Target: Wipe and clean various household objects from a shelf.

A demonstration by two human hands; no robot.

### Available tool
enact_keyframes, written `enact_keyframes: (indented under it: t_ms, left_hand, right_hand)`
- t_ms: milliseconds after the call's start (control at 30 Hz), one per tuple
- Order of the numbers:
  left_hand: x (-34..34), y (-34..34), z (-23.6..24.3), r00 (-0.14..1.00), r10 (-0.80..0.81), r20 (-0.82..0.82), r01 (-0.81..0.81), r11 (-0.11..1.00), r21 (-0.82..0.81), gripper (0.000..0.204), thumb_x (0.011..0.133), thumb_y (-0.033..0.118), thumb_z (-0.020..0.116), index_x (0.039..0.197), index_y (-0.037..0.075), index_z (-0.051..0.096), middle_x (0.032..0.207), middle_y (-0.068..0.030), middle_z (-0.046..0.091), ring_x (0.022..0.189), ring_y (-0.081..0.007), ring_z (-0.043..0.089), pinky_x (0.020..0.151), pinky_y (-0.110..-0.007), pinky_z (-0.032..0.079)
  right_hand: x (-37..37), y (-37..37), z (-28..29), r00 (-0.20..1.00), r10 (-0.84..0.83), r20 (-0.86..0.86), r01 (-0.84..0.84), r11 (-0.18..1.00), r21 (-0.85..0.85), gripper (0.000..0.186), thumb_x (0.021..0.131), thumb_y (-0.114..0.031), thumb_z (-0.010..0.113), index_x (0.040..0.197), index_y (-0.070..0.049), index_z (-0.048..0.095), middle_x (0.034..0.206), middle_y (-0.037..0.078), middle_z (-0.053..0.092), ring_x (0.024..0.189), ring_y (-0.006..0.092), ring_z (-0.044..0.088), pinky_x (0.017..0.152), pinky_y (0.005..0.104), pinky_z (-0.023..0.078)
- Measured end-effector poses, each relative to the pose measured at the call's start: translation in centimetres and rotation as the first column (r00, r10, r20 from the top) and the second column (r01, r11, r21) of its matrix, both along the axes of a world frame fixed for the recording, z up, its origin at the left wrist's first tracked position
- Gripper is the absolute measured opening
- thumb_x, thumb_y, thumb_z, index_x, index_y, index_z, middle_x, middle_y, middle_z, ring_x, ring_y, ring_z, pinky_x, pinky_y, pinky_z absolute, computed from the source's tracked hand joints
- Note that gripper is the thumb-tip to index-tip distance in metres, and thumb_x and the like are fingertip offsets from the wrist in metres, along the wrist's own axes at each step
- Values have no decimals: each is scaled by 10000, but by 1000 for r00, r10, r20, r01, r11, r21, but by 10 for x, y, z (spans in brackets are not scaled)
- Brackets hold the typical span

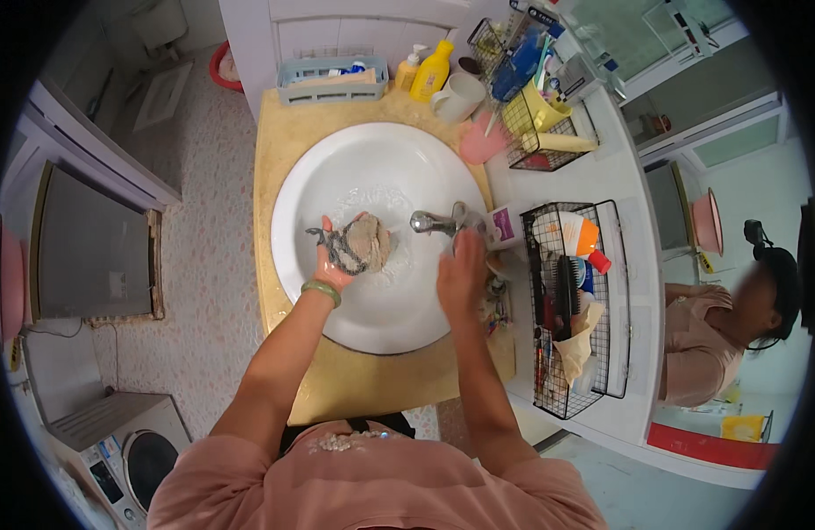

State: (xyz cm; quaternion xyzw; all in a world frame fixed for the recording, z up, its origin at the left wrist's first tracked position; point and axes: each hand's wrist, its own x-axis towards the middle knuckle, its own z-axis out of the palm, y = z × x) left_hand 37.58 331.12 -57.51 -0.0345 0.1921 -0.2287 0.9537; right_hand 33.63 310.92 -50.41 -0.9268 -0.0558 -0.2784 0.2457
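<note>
Over the white round basin (286, 212), my left hand (333, 275) is turned palm up, a green bangle (322, 293) on its wrist. It holds a crumpled grey-beige bundle (366, 245) with dark grey strips, which looks wet; I cannot make out its kind. Clear water ripples around it in the basin. My right hand (461, 270) is beside the chrome faucet (432, 222), close to its handle. Motion smears its fingers, so whether they touch the handle cannot be told.
Along the counter's back stand a grey-blue basket (332, 91), a yellow bottle (432, 71) and a white mug (460, 95). Black wire baskets (577, 309) of toiletries line the right ledge below a mirror (734, 221). A washing machine (116, 455) is at lower left.
</note>
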Motion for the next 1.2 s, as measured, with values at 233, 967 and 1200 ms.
enact_keyframes:
  t_ms: [233,967,1200]
  left_hand:
    - [-22,-4,6,980,-164,113,116,930,349,486,886,445,368,1209,90,448,1169,-103,498,1077,-236,470,937,-392,365]
    - [-17,-10,-42,966,114,-233,23,857,514,320,905,348,366,1122,135,468,1065,-95,545,938,-290,546,793,-432,457]
    - [-19,-10,-20,994,-67,-86,101,861,498,303,908,284,347,1125,98,449,1085,-115,524,952,-288,528,837,-430,431]
  right_hand:
    - [0,103,-31,935,218,-279,-16,814,581,323,809,-208,533,1056,-1,541,1091,196,518,1033,319,473,897,390,350]
    - [17,125,-86,738,355,-573,191,704,683,330,841,-289,475,957,-5,596,864,172,614,850,260,587,758,324,440]
    - [12,125,-52,889,198,-413,32,873,487,403,863,-356,378,1016,-30,561,996,186,576,999,335,505,859,443,365]
